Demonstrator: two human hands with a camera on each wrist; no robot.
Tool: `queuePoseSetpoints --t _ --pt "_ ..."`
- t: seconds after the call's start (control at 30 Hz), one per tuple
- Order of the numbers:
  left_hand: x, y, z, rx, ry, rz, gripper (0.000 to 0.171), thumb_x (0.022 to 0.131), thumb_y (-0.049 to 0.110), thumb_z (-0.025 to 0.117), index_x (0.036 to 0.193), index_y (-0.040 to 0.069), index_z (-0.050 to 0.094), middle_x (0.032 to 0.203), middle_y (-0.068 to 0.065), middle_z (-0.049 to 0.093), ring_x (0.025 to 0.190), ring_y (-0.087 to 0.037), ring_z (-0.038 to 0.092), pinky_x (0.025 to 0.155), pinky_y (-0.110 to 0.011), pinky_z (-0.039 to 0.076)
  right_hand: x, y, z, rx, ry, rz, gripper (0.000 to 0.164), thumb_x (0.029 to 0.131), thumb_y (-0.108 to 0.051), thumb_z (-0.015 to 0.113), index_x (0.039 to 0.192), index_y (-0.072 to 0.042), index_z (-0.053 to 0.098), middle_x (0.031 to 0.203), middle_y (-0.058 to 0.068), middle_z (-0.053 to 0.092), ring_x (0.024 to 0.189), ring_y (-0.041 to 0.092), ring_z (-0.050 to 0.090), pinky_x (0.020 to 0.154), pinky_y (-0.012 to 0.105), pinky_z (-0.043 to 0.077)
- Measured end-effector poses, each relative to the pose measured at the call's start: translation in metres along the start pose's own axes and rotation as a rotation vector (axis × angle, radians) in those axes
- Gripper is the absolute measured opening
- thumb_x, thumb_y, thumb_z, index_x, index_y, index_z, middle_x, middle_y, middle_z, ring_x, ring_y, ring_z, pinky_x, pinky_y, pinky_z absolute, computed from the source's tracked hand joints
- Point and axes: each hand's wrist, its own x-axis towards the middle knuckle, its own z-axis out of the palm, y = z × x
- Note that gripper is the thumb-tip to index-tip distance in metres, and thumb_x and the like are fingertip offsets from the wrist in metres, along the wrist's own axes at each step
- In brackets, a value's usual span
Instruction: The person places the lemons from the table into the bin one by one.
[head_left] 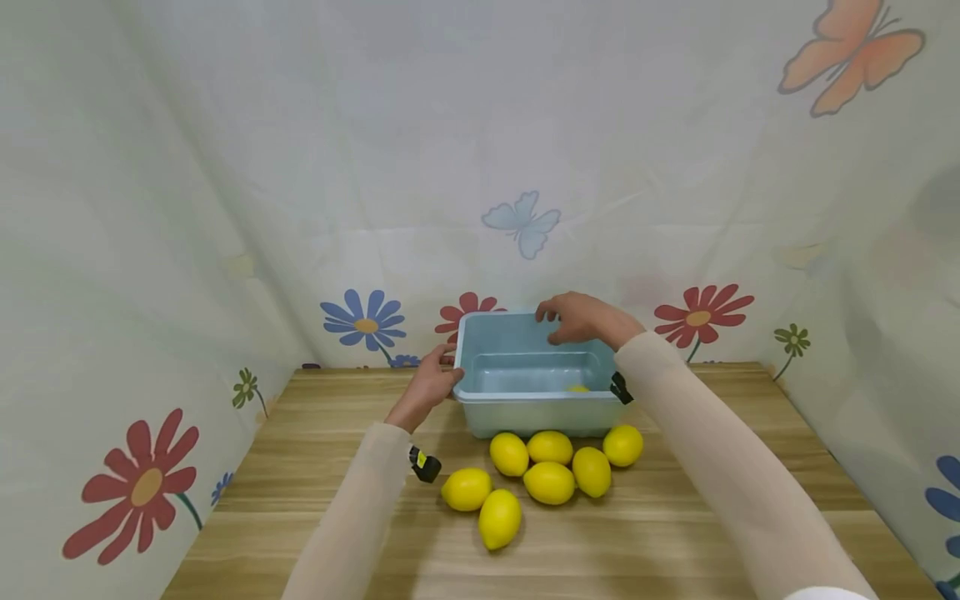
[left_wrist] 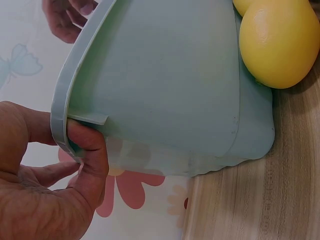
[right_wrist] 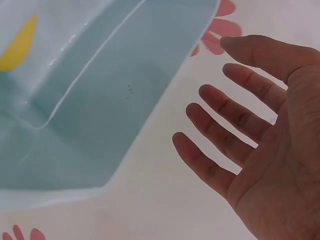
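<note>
A pale blue plastic basin (head_left: 540, 412) stands at the back of the table. My left hand (head_left: 433, 379) pinches its left rim, with thumb and curled finger (left_wrist: 90, 150) around the edge in the left wrist view. Over the basin's back right part hovers my right hand (head_left: 581, 318), holding nothing. Its fingers are spread and apart from the basin in the right wrist view (right_wrist: 220, 120). One lemon (right_wrist: 19, 47) lies inside the basin, mostly hidden by the front wall in the head view. Several yellow lemons (head_left: 549, 483) lie on the table before the basin.
The wood-grain table (head_left: 420, 558) ends at a pale curtain (head_left: 420, 167) printed with flowers and butterflies, close behind the basin. More curtain hangs along the left and right sides. One lemon (left_wrist: 280, 42) rests close against the basin's front wall.
</note>
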Motion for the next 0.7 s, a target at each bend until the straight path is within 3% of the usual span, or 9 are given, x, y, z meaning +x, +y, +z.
queuePoseSetpoints --t 0.33,0.7 --pt "-0.003 -0.001 -0.003 -0.004 0.015 0.012 0.058 0.096 0.011 0.056 0.15 0.008 0.035 0.136 -0.022 0.049 0.116 -0.038 0.058 0.069 -0.032 0.059 -0.028 -0.012 0.005 -0.058 0.117 -0.007 0.047 0.09 -0.028 0.067 0.134 -0.017 0.057 0.131 0.008 0.06 0.116 0.029 0.057 0.104 0.049 0.047" --pt "-0.003 0.001 0.0 -0.01 0.012 -0.005 0.057 0.095 0.013 0.056 0.149 0.012 0.037 0.138 -0.022 0.049 0.115 -0.041 0.058 0.073 -0.033 0.06 -0.068 -0.022 0.015 -0.099 0.28 -0.041 0.048 0.089 -0.031 0.069 0.133 -0.018 0.058 0.13 0.008 0.06 0.106 0.027 0.062 0.093 0.046 0.055"
